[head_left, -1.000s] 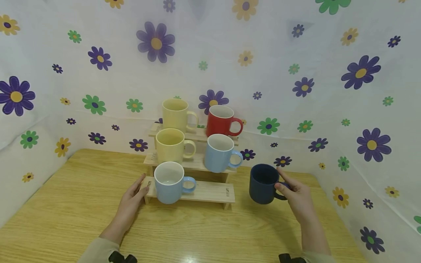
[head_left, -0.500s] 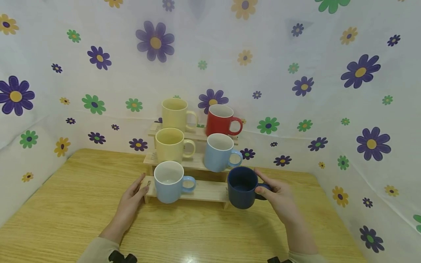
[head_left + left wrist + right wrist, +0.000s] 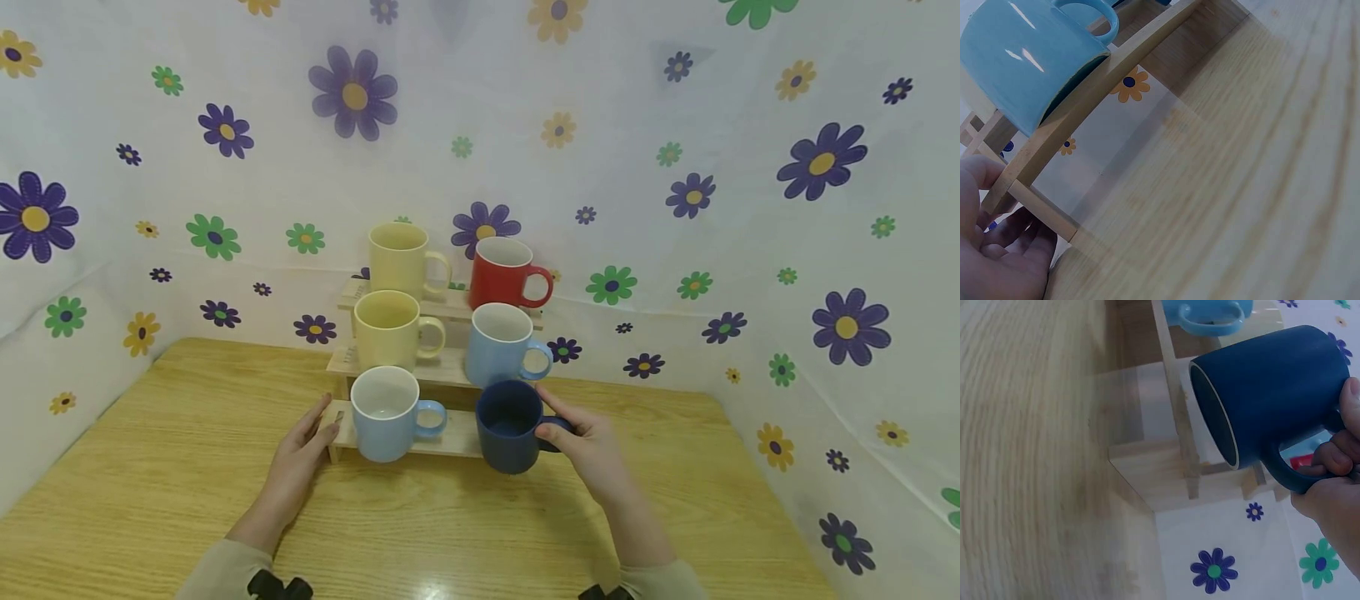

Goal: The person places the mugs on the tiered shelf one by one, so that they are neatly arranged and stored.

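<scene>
In the head view my right hand (image 3: 588,446) holds a dark blue mug (image 3: 510,437) by its handle, over the right end of the lowest step of a wooden tiered stand (image 3: 457,437). The right wrist view shows the mug's base (image 3: 1213,415) tilted and a little off the shelf edge (image 3: 1179,412). My left hand (image 3: 302,450) grips the stand's lower left end, its fingers curled by the shelf corner in the left wrist view. On that same step, at the left, sits a light blue mug (image 3: 385,425) with a white inside.
The middle step holds a yellow mug (image 3: 386,333) and another light blue mug (image 3: 498,346). On the top step stand a second yellow mug (image 3: 397,258) and a red mug (image 3: 501,279). A flowered cloth (image 3: 630,125) surrounds the wooden table (image 3: 225,400) behind and at the sides.
My right hand has carried the dark blue mug leftward, from beside the stand to over the right part of its lowest step. My left hand has stayed at the stand's left end.
</scene>
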`<state>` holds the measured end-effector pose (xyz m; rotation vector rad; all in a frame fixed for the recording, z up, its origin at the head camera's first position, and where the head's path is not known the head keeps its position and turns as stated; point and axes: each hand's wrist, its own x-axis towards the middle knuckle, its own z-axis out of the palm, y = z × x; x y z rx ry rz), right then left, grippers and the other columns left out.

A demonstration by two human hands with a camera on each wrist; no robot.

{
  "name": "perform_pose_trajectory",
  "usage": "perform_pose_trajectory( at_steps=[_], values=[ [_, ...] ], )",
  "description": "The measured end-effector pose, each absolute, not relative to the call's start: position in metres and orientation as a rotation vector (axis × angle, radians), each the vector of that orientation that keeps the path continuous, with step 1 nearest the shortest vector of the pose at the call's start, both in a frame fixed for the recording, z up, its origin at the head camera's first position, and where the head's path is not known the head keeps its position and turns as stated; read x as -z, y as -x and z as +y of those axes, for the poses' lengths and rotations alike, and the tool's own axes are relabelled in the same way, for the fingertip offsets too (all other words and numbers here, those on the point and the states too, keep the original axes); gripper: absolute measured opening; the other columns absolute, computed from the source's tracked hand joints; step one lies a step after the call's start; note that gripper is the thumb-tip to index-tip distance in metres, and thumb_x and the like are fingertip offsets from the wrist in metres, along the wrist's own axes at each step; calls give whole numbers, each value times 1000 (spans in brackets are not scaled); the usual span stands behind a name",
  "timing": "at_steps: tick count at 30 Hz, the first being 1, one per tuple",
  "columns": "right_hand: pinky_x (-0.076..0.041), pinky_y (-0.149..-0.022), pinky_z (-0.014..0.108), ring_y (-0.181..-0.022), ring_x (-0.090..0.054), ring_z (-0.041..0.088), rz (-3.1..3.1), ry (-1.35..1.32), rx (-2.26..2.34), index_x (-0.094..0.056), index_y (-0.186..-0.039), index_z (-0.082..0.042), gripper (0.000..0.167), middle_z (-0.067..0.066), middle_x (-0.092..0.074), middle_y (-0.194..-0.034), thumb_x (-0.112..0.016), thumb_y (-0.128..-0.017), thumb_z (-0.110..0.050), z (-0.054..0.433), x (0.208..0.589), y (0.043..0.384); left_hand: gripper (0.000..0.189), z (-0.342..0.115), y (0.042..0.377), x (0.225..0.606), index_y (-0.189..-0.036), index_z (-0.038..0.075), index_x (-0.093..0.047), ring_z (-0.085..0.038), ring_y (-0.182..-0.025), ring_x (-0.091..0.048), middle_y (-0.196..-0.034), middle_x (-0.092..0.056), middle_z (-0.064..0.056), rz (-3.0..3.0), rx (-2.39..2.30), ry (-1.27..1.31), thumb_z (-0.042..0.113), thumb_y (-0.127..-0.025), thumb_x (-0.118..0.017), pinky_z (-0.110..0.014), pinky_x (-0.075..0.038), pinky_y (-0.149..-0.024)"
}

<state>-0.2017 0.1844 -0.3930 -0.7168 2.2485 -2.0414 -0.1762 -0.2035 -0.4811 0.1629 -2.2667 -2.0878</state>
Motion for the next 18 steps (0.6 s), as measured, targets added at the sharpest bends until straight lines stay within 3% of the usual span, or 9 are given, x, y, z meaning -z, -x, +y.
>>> perform_pose_trajectory(
  at_steps=[8,18],
  values=[
    [-47,-94,29,-128,-45,23,2197,704,2145,-51,-136,-2,47,11,-45,-142,-64,-90,-5,167,405,207,63,-204,176,480,-153,21,-23,-22,-144,-7,-158,-13,1,-2267,2088,-167,38,-100,-50,-40,-18,-115],
    [-47,-94,30,-127,-47,20,2182,600,2214,-53,-134,-3,47,7,-49,-139,-65,-89,-4,157,412,209,63,-204,176,481,-153,20,-22,-22,-144,-6,-158,-13,2,-2254,2107,-162,37,-100,-50,-40,-19,-115]
  ],
)
